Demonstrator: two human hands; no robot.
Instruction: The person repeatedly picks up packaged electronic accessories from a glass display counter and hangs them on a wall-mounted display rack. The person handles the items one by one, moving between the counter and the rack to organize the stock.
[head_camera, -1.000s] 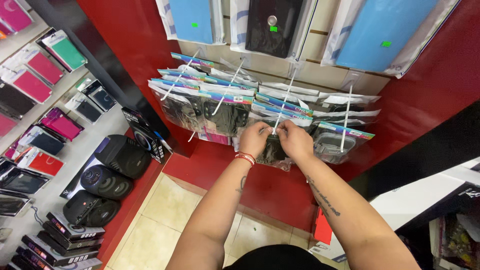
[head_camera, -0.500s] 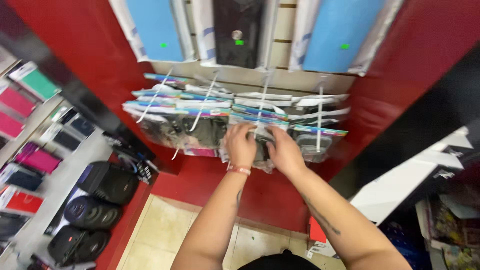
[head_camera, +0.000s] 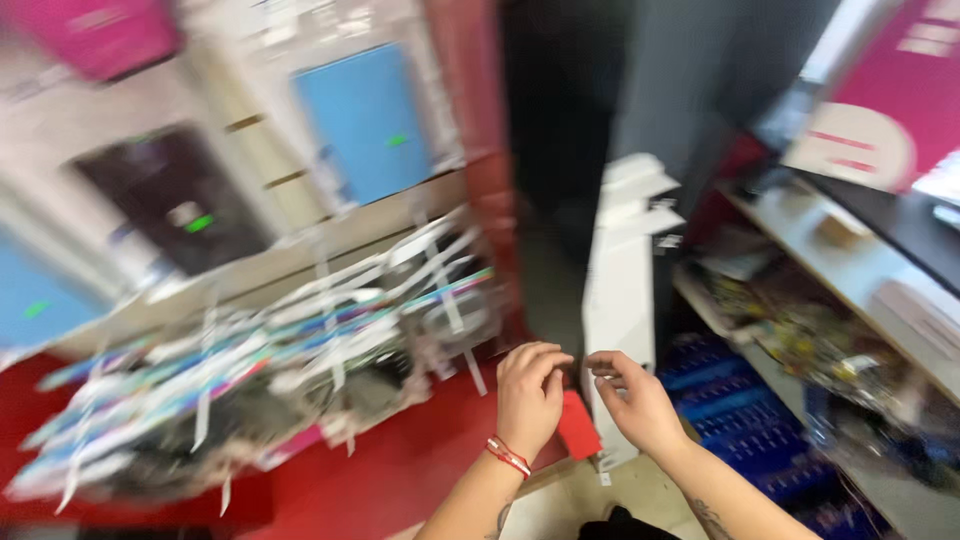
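Red display wall, packets left of hands

Bright, even indoor light; heavy motion blur throughout, worst at left

Hanging blurred on wall pegs: flat packets in white, blue and pink, under a blue package bearing a green sticker.

— Item one?
— Small flat red card or tag, rectangular, tilted, lying low between the left hand and right hand, just beside the left one; blurred.
— Held?
— Cannot tell. Both hands are curled, fingertips close together above it.
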